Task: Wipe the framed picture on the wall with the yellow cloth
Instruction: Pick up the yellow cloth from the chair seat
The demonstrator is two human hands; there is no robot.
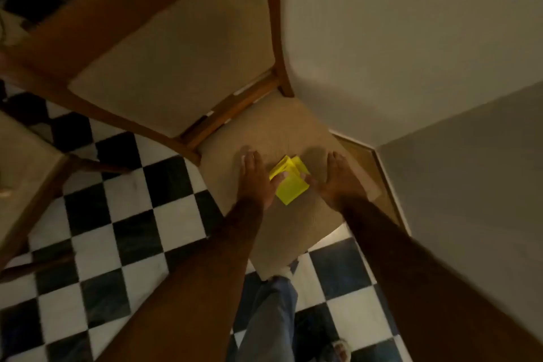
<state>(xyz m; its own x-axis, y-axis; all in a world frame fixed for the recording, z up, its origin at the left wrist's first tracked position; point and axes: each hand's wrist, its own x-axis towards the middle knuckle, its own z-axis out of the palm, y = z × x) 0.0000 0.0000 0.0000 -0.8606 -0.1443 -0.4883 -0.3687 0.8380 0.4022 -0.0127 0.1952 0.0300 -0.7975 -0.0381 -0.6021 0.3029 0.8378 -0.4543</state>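
Leg: a leg in blue jeans (269,320) stood nearest, on the floor just in front of the chair seat, with a foot (340,350) at the bottom edge.
Floor: black-and-white checked tiles (123,214) ran under the chair and out to the left.
Arms: both bare forearms reached forward and down from the bottom corners toward the seat.
Left hand: the left hand (255,178) lay palm down on the seat, fingers stretched forward and close together, the thumb resting on the left edge of the cloth; its grip was spread flat, pinching nothing.
Right hand: the right hand (340,182) also lay palm down on the seat, fingers straight, the thumb touching the cloth's right edge; its grip was flat and unclenched as well.
Yellow cloth: the folded yellow cloth (291,184) lay on the seat between the two hands, touched by both thumbs, not lifted.
Chair: a wooden chair with a beige padded seat (282,132) and a beige padded back (176,50) stood close to the wall.
Wall: a plain pale wall (411,38) rose behind and to the right, meeting the floor at a skirting board (379,179).
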